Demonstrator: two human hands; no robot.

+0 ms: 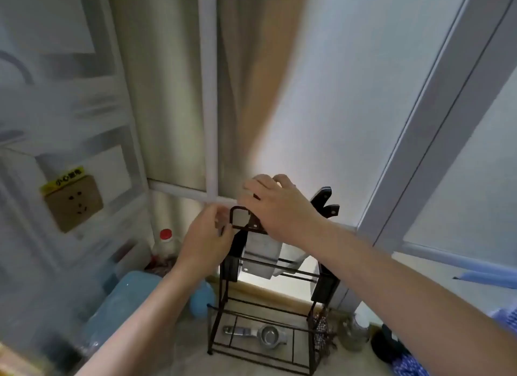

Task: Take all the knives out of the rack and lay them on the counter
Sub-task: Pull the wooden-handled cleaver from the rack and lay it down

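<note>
We grip the black wire rack (268, 314) top with our left hand (208, 240); our right hand (275, 205) grasps a broad steel knife (261, 254).

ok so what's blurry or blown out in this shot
Head view: left wall and beige socket smeared by motion blur; bright glare washes the wall behind the right hand and under the black wire knife rack; wide-angle lens bends the window frames.

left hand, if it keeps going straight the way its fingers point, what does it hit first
Most likely the rack's looped top corner: the left hand points up and right, its fingers already at that loop. Whether they touch is unclear; depth is hard to judge.
</note>
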